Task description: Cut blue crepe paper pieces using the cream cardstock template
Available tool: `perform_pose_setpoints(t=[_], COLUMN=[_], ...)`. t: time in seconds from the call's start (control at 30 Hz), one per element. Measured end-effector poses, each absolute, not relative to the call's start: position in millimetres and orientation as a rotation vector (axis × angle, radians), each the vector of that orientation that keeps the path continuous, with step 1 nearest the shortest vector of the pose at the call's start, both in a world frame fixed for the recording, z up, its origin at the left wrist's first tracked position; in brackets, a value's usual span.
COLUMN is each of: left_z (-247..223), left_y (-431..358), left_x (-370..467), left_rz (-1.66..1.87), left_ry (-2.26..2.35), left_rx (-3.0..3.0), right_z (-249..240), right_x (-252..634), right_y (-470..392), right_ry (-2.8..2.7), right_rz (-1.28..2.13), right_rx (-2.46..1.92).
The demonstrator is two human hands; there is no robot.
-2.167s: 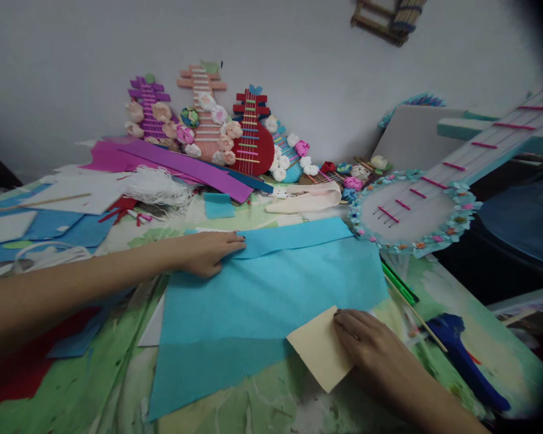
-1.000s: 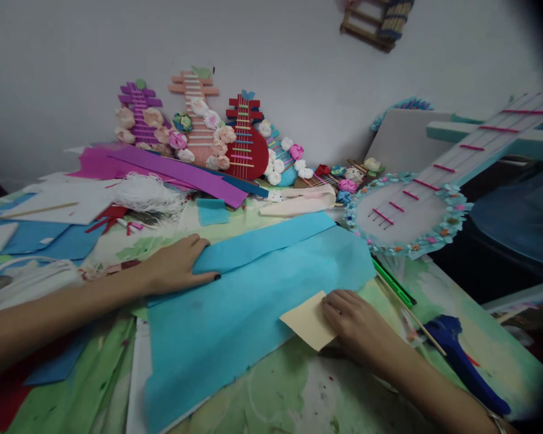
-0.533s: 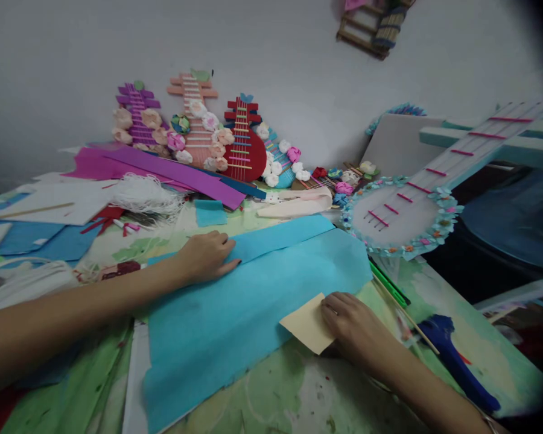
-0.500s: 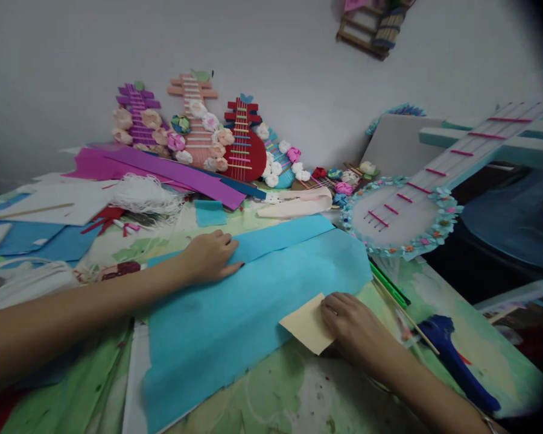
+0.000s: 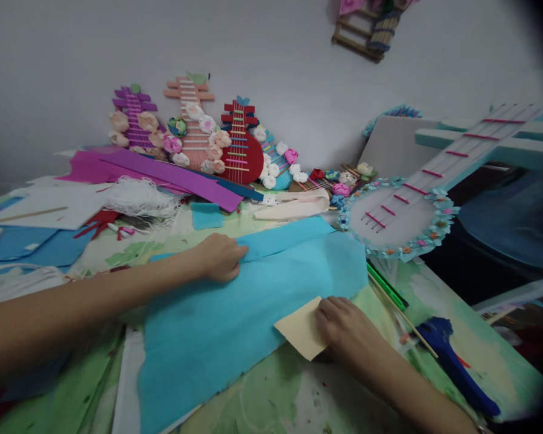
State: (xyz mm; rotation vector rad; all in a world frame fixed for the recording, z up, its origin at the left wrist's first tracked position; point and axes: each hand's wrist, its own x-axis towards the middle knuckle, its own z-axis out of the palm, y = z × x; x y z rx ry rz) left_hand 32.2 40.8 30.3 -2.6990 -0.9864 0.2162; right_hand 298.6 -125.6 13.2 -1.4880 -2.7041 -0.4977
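Note:
A wide light-blue felt-like sheet (image 5: 253, 307) lies across the table in front of me, wrinkled, with a cut or fold line near its far edge. On that line rests my left hand (image 5: 221, 258), its fingers curled in and closed on the sheet. My right hand (image 5: 341, 325) is at the sheet's near right edge and grips a small cream card (image 5: 302, 330). The card's free corner points left over the blue material; the fingertips behind it are hidden.
A blue glue gun (image 5: 452, 361), a thin stick (image 5: 407, 322) and a green cutter (image 5: 387, 286) lie at the right. Behind stand a flower-trimmed banjo-like craft (image 5: 393, 217) and a red lute craft (image 5: 242, 154). White string (image 5: 140, 196) and purple strips (image 5: 176, 178) lie back left.
My left hand has gone from spread fingers to curled ones on the blue sheet, which is more wrinkled at its left side. My right hand stays on the card. The view has shifted slightly.

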Motion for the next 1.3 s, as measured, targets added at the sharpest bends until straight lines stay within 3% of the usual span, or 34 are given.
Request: perform_pose_setpoints(t=[0.43,0.83,1.03,1.3], left_z=[19.4,16.8,16.4,23.7], left_y=[58.4,68.6,97.7,165.8], left_x=[19.9,10.4,9.6,-9.2], left_rz=[0.189,-0.177,-0.411,-0.435], left_ry=[-0.939,-1.107,-1.306,-1.504], left_rx=[-2.756,-3.020,-3.203,-3.270], right_z=[12.3,7.5,9.1,7.5], right_x=[298.6,301.1,301.0,300.5], right_y=[-129.7,-126.6,-128.1,-128.5], right_ry=[-2.646,-2.636,-2.640,-2.634], right_rz=[-0.517,-0.509,-0.528,-0.548], right_rx=[-1.456,-1.427,-1.419,-1.414])
